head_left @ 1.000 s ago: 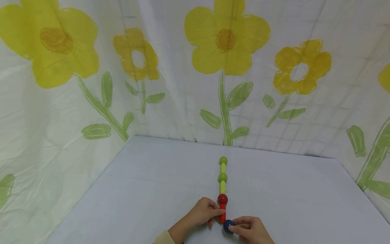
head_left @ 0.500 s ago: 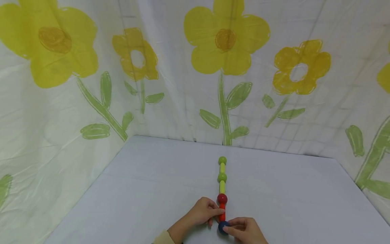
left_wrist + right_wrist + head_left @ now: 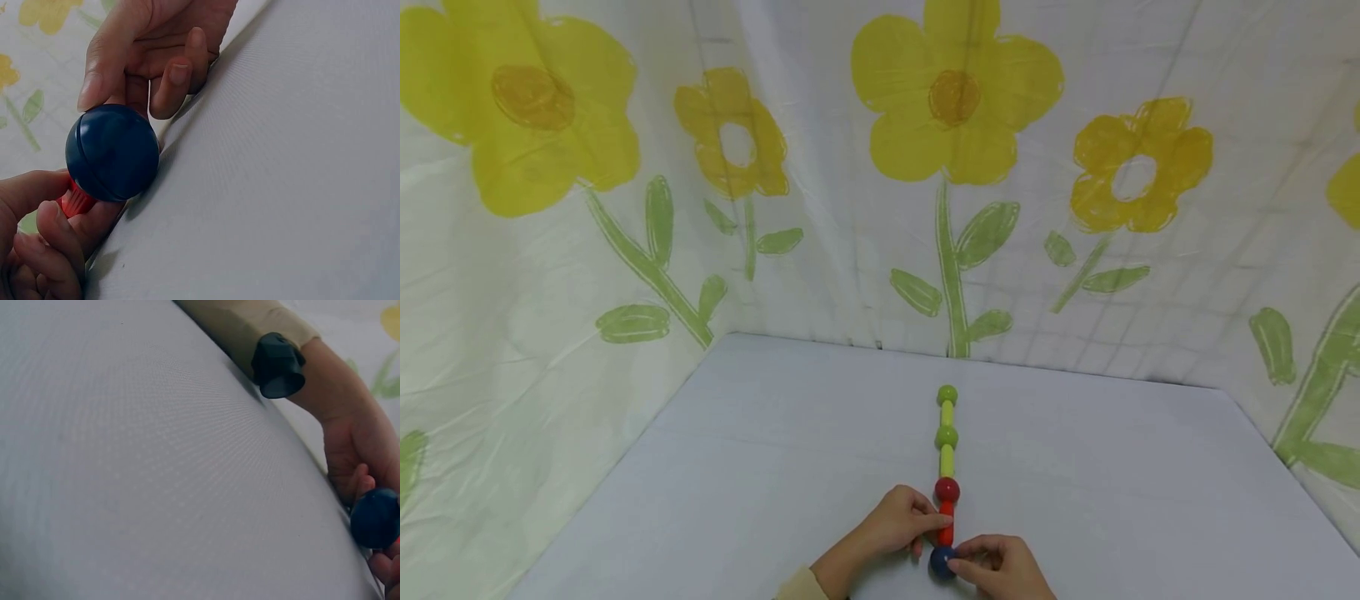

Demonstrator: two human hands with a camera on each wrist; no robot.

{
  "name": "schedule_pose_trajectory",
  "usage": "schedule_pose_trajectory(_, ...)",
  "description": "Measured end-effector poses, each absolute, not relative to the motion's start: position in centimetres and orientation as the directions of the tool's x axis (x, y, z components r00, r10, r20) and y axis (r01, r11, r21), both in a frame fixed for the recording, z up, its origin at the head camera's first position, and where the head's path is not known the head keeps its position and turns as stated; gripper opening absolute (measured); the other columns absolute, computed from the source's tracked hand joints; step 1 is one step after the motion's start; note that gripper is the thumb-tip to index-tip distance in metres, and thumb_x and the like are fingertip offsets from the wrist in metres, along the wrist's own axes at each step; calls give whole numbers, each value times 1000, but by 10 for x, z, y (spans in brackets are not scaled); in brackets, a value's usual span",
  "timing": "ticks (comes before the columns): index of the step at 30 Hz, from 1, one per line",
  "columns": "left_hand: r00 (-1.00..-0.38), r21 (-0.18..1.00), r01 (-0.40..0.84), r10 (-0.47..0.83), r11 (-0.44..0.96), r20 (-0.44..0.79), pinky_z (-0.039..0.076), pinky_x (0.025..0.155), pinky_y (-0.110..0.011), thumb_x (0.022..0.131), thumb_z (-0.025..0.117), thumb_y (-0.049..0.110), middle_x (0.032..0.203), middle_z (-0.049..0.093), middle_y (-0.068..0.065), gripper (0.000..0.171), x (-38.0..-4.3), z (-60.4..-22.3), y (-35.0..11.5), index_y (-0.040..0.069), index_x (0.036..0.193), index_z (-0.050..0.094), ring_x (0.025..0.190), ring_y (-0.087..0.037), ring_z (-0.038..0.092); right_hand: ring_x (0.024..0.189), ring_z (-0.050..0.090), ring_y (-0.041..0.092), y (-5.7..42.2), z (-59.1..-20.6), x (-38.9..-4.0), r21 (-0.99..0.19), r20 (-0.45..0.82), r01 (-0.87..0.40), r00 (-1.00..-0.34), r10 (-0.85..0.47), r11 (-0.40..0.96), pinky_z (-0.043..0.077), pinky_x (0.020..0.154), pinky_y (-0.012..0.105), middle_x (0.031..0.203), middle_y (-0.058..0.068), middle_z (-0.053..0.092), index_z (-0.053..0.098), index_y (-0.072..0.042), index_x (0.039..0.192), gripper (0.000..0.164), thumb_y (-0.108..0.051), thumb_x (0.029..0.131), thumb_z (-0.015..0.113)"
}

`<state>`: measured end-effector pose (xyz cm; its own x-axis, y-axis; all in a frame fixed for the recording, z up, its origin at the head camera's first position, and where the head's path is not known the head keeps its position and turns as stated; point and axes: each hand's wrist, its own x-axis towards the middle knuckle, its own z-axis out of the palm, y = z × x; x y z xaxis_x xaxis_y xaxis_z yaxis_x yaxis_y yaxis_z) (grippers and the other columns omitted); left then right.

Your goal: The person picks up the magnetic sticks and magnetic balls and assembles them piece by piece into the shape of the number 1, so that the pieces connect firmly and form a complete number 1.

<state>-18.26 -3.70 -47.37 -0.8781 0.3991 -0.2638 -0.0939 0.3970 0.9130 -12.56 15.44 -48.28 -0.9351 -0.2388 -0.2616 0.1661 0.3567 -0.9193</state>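
Note:
A line of balls and rods runs down the white table. At its far end sits a green ball (image 3: 947,395), then a yellow-green rod (image 3: 947,414), a second green ball (image 3: 947,437), another yellow-green rod (image 3: 947,461) and a red ball (image 3: 947,490). My left hand (image 3: 898,522) pinches the red rod (image 3: 946,536) below the red ball. At the near end, my right hand (image 3: 1003,567) holds a dark blue ball (image 3: 112,153) between thumb and fingers, against the red rod's end. In the left wrist view the blue ball covers much of the red rod (image 3: 76,201).
The white-covered table (image 3: 775,433) stretches around the line on both sides. A white curtain (image 3: 820,250) printed with yellow flowers hangs behind and at the sides. A small black device (image 3: 279,365) is worn at the left wrist by the beige sleeve.
My right hand has moved left with the blue ball, from right of the red rod's near end to directly in line with it. My left hand keeps its hold on the red rod.

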Motion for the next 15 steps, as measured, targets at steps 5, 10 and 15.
schedule_pose_trajectory(5, -878, 913, -88, 402, 398, -260, 29, 41, -18, 88, 74, 26, 52, 54, 2, 21, -183, -473, -36, 9, 75, 72, 39, -7, 43, 57, 48, 12, 155, -480, -125, -916, -262, 165, -936, -235, 367, 39, 53, 23, 61, -5, 54, 70, 5, 103, 37, -29, 87, 74)
schedule_pose_trajectory(10, -880, 918, -96, 399, 384, -259, 33, 40, -16, 87, 74, 26, 55, 59, 2, 22, -183, -473, -39, 8, 75, 73, 39, -6, 45, 57, 48, 12, 155, -481, -125, -919, -257, 161, -937, -236, 361, 39, 52, 23, 61, -5, 54, 71, 5, 102, 37, -28, 87, 74)
schedule_pose_trajectory(15, -882, 918, -129, 380, 376, -280, 39, 43, -16, 88, 73, 27, 64, 67, -3, 23, -187, -473, -47, 6, 79, 72, 42, -7, 49, 61, 51, 14, 157, -481, -128, -914, -276, 178, -931, -238, 364, 42, 56, 25, 71, -3, 60, 70, 4, 104, 39, -31, 88, 73)
